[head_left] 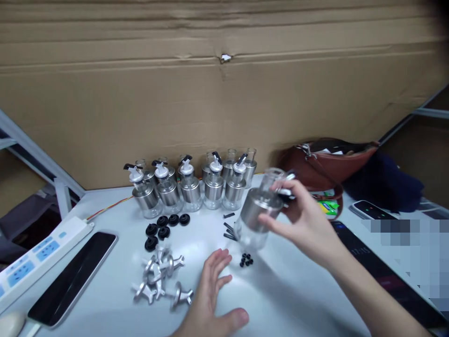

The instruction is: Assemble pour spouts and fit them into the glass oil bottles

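My right hand (308,224) grips a glass bottle with a steel band (257,208), tilted above the table; something black and silver shows by its fingers near the bottle neck. My left hand (213,295) is spread, palm toward the bottle, holding nothing. Several silver spout pieces (157,276) lie to its left. Behind them are several black round caps (163,231). Small black rings (246,260) and thin black strips (229,230) lie between my hands and the bottles. A front row of bottles (190,192) wears white-and-black spouts; open-necked bottles (250,164) stand behind.
A cardboard sheet (210,107) closes off the back. At the left lie a power strip (42,252) and a phone (73,278). At the right are a brown bag (333,164), a green packet (329,207), a dark cloth (386,182) and a dark-screened device (372,267).
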Demonstrator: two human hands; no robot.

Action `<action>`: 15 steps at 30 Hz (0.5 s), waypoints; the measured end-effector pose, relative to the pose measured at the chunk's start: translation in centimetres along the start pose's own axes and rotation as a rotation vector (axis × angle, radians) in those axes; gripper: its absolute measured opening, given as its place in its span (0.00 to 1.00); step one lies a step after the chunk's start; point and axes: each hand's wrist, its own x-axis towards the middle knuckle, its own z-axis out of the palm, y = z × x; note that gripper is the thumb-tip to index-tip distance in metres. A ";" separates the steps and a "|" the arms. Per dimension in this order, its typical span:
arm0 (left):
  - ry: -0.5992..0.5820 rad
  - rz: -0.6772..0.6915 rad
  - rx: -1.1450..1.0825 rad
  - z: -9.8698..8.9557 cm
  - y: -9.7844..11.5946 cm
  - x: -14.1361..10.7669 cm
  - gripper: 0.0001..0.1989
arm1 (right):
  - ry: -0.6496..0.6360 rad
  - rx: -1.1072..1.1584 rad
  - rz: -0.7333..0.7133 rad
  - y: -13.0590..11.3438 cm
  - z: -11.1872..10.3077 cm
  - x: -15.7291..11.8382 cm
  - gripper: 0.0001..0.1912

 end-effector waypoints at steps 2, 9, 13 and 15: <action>-0.036 -0.054 -0.083 0.2 0.8 0.2 0.51 | -0.238 0.258 0.150 -1.7 1.3 -1.6 0.21; -0.201 -0.184 -0.025 0.2 3.0 1.1 0.33 | -0.599 0.462 0.356 -2.8 4.4 -3.5 0.24; -0.186 -0.171 -0.076 0.0 2.0 0.9 0.28 | -0.652 0.413 0.365 -1.4 4.8 -3.3 0.25; -0.179 -0.246 -0.161 0.1 1.0 0.9 0.25 | -0.642 0.394 0.347 -0.8 4.8 -3.5 0.27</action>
